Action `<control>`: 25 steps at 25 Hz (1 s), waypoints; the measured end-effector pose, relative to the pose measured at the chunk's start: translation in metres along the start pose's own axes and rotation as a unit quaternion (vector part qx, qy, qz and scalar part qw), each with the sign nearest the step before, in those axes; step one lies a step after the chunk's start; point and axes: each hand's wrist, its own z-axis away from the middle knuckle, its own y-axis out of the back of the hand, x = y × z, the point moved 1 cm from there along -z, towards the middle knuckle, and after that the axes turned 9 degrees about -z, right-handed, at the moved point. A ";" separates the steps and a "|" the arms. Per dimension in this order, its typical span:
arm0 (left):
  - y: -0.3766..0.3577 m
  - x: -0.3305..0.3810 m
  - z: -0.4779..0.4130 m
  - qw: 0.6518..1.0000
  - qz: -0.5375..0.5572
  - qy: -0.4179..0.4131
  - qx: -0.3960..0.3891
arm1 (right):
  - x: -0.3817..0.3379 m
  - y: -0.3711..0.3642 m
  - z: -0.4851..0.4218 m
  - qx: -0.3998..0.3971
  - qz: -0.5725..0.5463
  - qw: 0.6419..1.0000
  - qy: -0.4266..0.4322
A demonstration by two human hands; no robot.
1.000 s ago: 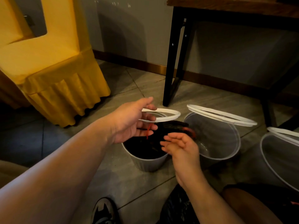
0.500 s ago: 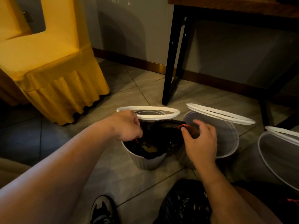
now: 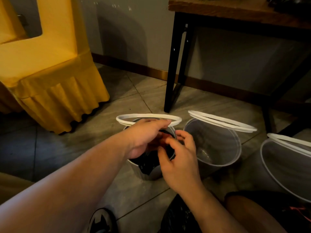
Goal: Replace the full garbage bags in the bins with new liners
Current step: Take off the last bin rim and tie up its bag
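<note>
Bag (image 3: 149, 164) half-hidden by left hand (image 3: 144, 137), right hand (image 3: 180, 163)

Your left forearm (image 3: 67, 182) comes in long and bare from the lower left, wrist straight. Your left hand (image 3: 144, 137) lies back-up, its upper fingers stretched out together toward the right. Your right arm (image 3: 202, 207) rises from the bottom edge. Your right hand (image 3: 181, 158) sits just beside the left, fingers curled inward, thumb and forefinger drawn near each other. Blur hides whether they pinch anything. The two hands overlap at the fingertips.
</note>
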 end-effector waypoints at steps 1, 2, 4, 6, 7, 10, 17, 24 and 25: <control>0.003 0.002 0.001 1.000 -0.002 0.009 -0.016 | 0.000 -0.002 0.004 -0.001 -0.005 1.000 0.015; 0.005 0.003 0.001 0.999 -0.009 0.017 -0.031 | 0.000 -0.003 0.007 0.002 -0.027 0.999 0.029; 0.012 0.006 0.001 0.998 -0.037 0.016 -0.047 | 0.009 -0.003 0.009 0.046 -0.088 0.994 0.035; 0.022 0.008 0.003 0.998 -0.058 -0.002 -0.036 | 0.025 0.001 0.002 0.052 -0.121 0.991 -0.034; 0.026 0.009 0.004 0.998 -0.057 -0.009 -0.034 | 0.031 0.000 -0.006 0.004 -0.110 0.990 -0.086; 0.031 0.010 0.007 0.995 -0.069 -0.028 -0.065 | 0.031 -0.018 -0.026 -0.143 -0.027 0.986 -0.079; 0.034 0.009 0.023 0.989 -0.076 -0.050 -0.114 | 0.031 -0.082 -0.036 -0.123 -0.161 0.975 -0.093; 0.060 0.030 0.044 0.986 -0.029 -0.166 -0.005 | 0.074 -0.096 -0.033 -0.093 -0.037 0.993 -0.068; 0.058 0.030 0.044 0.983 -0.041 -0.177 0.004 | 0.076 -0.098 -0.033 -0.102 -0.028 0.992 -0.064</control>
